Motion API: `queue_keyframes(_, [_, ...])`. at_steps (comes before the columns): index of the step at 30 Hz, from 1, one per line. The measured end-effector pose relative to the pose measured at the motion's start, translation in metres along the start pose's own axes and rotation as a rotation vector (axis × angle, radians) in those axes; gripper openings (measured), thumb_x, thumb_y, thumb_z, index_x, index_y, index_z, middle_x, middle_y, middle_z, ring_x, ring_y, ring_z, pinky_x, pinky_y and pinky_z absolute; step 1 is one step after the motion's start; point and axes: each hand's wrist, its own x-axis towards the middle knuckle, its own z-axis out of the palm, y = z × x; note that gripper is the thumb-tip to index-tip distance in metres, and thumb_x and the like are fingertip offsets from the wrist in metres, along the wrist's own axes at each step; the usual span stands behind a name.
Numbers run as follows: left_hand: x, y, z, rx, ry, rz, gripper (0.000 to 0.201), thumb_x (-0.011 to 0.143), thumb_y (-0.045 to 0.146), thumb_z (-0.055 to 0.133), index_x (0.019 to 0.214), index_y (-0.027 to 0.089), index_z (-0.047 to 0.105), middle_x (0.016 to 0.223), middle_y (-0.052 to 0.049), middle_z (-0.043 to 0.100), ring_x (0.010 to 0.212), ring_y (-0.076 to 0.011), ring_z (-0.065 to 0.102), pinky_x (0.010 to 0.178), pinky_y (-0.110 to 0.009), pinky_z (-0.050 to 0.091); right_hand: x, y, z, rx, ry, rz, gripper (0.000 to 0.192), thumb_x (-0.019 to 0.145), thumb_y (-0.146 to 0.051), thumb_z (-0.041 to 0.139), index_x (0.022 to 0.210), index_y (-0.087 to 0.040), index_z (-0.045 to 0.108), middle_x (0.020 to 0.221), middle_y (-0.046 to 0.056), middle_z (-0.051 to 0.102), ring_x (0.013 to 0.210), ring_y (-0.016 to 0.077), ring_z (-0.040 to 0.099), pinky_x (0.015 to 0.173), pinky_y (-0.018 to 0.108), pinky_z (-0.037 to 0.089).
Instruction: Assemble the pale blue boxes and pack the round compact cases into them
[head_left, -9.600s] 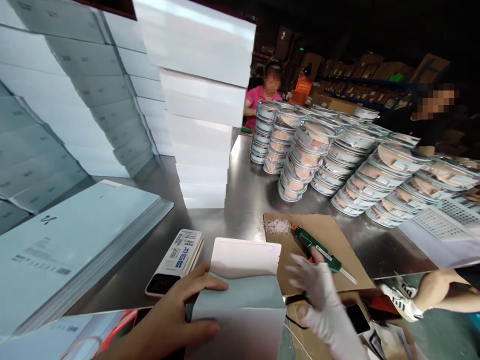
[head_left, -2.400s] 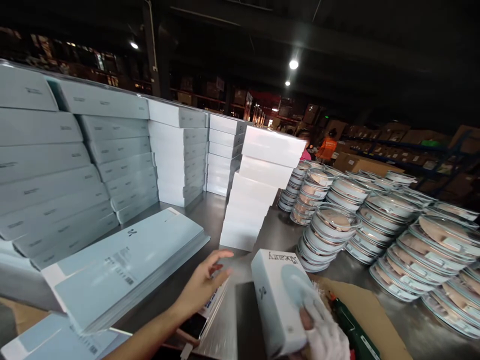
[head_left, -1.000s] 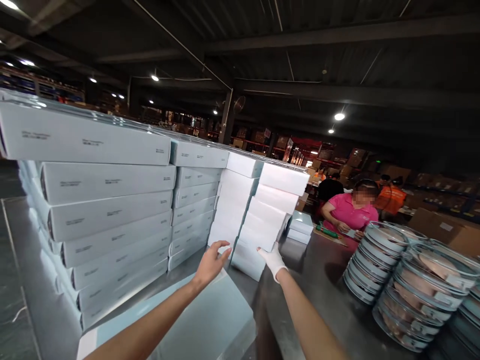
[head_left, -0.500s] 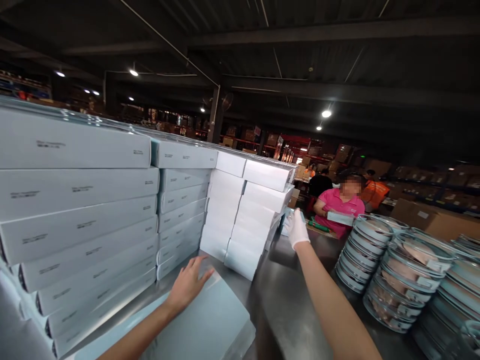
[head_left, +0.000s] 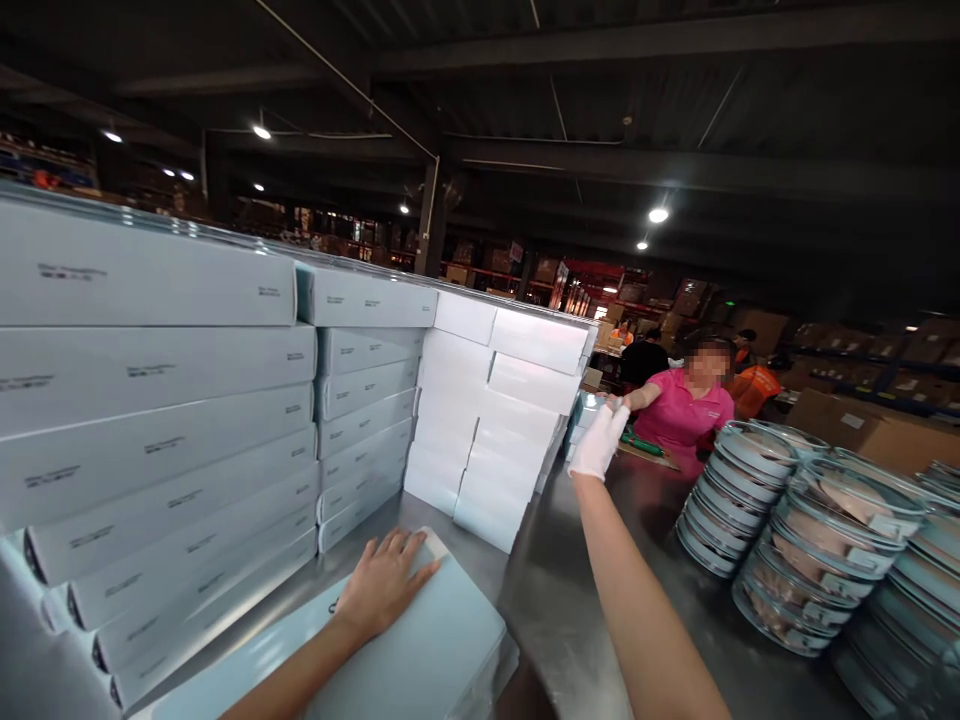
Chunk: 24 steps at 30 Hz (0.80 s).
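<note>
My bare left hand (head_left: 386, 585) lies flat, fingers spread, on top of a pale blue box (head_left: 420, 645) on the metal table. Clear plastic shows at that box's near right edge. Stretched far forward, my right hand (head_left: 598, 442) wears a white glove and looks open, its fingers extended. It is beside a small stack of pale blue boxes (head_left: 587, 408), partly hidden behind the glove and the white boxes. A co-worker's hand (head_left: 628, 400) is right at my gloved fingertips; whether they touch, I cannot tell.
Tall stacks of white boxes (head_left: 157, 390) line the left, with more white boxes (head_left: 517, 430) ahead. Round clear containers (head_left: 739, 500) stand stacked on the right of the metal table (head_left: 559, 590). A co-worker in pink (head_left: 686, 410) is across it, near a green tool (head_left: 641, 445).
My left hand has settled flat onto the pale blue box. My gloved right hand has shifted slightly, fingers now pointing up and right. The co-worker has stretched an arm toward it; the pale box they held is out of view.
</note>
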Motion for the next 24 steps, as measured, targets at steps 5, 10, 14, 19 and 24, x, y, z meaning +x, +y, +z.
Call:
queue_keyframes(5, [-0.001,0.002,-0.003,0.003,0.017,-0.001,0.041,0.103,0.041,0.06,0.137,0.019,0.059,0.142,-0.013,0.063,0.135,-0.0331,0.056,0.113,-0.06,0.043,-0.019,-0.024,0.027,-0.182,-0.1,-0.207,0.074,0.097,-0.037,0.053,0.158,-0.009,0.023,0.167,0.022,0.027,0.156,0.0339,0.022,0.126,0.055,0.021])
queue_keyframes(10, [-0.003,0.004,-0.007,-0.006,0.024,0.003,0.04,0.102,0.04,0.062,0.136,0.019,0.06,0.14,-0.012,0.063,0.131,-0.0326,0.059,0.111,-0.06,0.045,-0.02,-0.038,0.035,-0.351,-0.139,-0.251,0.078,0.093,-0.035,0.046,0.156,0.002,0.018,0.16,0.032,0.033,0.151,0.0385,0.031,0.12,0.059,0.031])
queue_keyframes(14, [-0.003,0.004,-0.009,-0.013,0.022,0.003,0.039,0.101,0.039,0.063,0.134,0.019,0.061,0.139,-0.012,0.064,0.127,-0.0319,0.062,0.108,-0.059,0.048,-0.02,-0.068,-0.001,-0.482,-0.147,-0.39,0.078,0.093,-0.036,0.049,0.157,-0.001,0.023,0.167,0.028,0.021,0.157,0.0391,0.012,0.123,0.062,0.021])
queue_keyframes(19, [-0.002,0.002,-0.008,-0.013,0.026,-0.008,0.039,0.101,0.039,0.064,0.134,0.019,0.061,0.136,-0.011,0.065,0.123,-0.0311,0.064,0.106,-0.058,0.05,-0.016,-0.102,0.001,-0.651,-0.432,-0.635,0.063,0.095,-0.032,0.058,0.151,-0.006,0.047,0.169,0.015,0.028,0.157,0.0448,0.002,0.124,0.066,0.001])
queue_keyframes(24, [-0.004,-0.001,-0.001,-0.018,0.008,-0.026,0.039,0.1,0.038,0.065,0.134,0.019,0.061,0.138,-0.011,0.064,0.124,-0.0315,0.063,0.106,-0.058,0.05,-0.032,-0.114,-0.017,-0.708,-0.612,-0.601,0.066,0.095,-0.034,0.062,0.153,-0.011,0.045,0.167,0.015,0.034,0.156,0.0431,0.019,0.125,0.067,0.014])
